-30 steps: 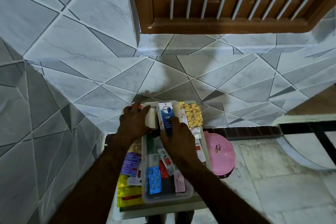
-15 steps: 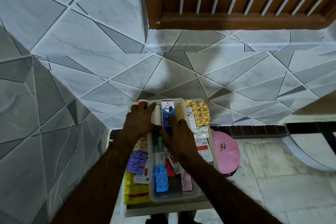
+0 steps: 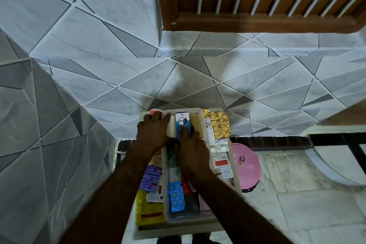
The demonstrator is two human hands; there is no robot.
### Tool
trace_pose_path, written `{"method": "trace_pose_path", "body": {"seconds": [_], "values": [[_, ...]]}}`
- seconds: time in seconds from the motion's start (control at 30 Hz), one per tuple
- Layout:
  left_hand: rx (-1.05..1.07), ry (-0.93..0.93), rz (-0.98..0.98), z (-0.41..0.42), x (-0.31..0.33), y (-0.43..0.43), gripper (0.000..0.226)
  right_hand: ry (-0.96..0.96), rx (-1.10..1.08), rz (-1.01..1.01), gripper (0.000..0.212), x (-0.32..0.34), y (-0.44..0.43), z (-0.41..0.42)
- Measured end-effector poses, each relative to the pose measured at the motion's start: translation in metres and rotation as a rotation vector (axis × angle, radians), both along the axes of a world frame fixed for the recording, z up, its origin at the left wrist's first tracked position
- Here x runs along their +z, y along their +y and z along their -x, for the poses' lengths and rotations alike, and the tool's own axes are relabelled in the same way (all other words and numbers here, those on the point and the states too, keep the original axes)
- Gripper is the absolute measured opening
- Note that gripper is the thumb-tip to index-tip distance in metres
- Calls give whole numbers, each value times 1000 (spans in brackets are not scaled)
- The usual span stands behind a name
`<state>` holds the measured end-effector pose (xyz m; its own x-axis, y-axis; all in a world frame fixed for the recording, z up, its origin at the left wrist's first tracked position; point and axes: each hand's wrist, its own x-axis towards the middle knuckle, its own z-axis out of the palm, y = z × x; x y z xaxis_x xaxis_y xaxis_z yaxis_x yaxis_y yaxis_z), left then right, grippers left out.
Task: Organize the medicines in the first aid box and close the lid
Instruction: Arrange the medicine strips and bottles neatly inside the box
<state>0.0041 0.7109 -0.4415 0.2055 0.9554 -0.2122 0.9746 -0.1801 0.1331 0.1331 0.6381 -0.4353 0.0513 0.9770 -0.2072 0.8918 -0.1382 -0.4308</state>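
Medicines are lying in and around a clear plastic box (image 3: 200, 219) at 6 o'clock in the view. Both hands are working at its far end: the left hand (image 3: 153, 134) is curling over a white roll (image 3: 170, 128), fingers bent around it, while the right hand (image 3: 193, 152) is pressing fingertips onto a blue-and-white carton (image 3: 182, 123), fingers extended. A blue blister pack (image 3: 177, 196) is lying in the box at 6 o'clock from the right hand. Gold foil strips (image 3: 218, 125) are sitting at 2 o'clock, purple and yellow packs (image 3: 146, 210) at 7 o'clock. Everything is resting on a small white table (image 3: 150, 233) against glossy grey triangle-patterned tiles (image 3: 89, 77). A pink round lid (image 3: 246, 166) is lying at 3 o'clock.
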Motion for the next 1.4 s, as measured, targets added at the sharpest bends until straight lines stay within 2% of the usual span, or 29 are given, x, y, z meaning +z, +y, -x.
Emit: {"method": "trace_pose_path", "body": {"seconds": [0.27,0.53,0.63,0.73,0.93,1.27,1.4], "values": [[-6,21,10,-2,-2,2,89,-26,10,12,64,-3,7,-6],[-25,47,2,-4,-2,4,88,-200,128,-37,71,-6,3,0],[-23,67,22,-5,-1,4,89,-256,144,-29,76,-10,1,1],[-44,82,43,-4,0,6,89,-337,207,-140,83,-12,1,-8],[-60,102,59,-6,0,7,92,-417,355,-162,108,-25,5,-35],[-63,112,60,-5,-2,8,95,-409,374,-164,107,-35,6,-28],[-66,135,54,-9,-6,8,94,-449,392,-165,90,-43,7,-27]]}}
